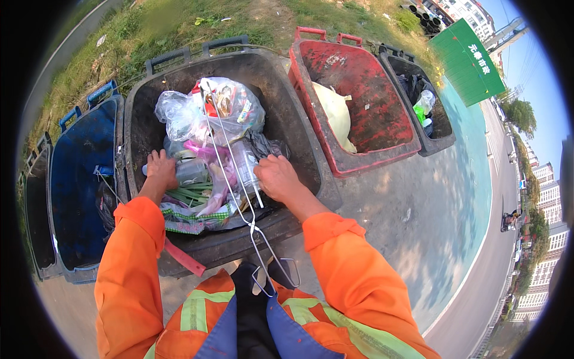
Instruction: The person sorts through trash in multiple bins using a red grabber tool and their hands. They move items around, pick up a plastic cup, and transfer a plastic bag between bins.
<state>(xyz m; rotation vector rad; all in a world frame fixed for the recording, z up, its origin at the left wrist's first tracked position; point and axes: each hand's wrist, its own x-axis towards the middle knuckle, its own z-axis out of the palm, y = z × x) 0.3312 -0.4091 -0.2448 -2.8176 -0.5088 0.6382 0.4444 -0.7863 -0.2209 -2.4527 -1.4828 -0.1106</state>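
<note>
A black wheeled bin stands before me, filled with rubbish. My left hand reaches into it at the left, against a clear plastic container; its grip is partly hidden. My right hand is curled at the right beside clear plastic cups and a black bag; what its fingers hold cannot be told. Metal tongs lie across the bin between my hands, untouched by either. Under them are a clear bag of waste, a pink plastic bag and green stalks.
A blue bin adjoins on the left, holding a dark bag. On the right stand a red bin with a pale yellow sack and a smaller dark bin. A red handle juts out near my left sleeve.
</note>
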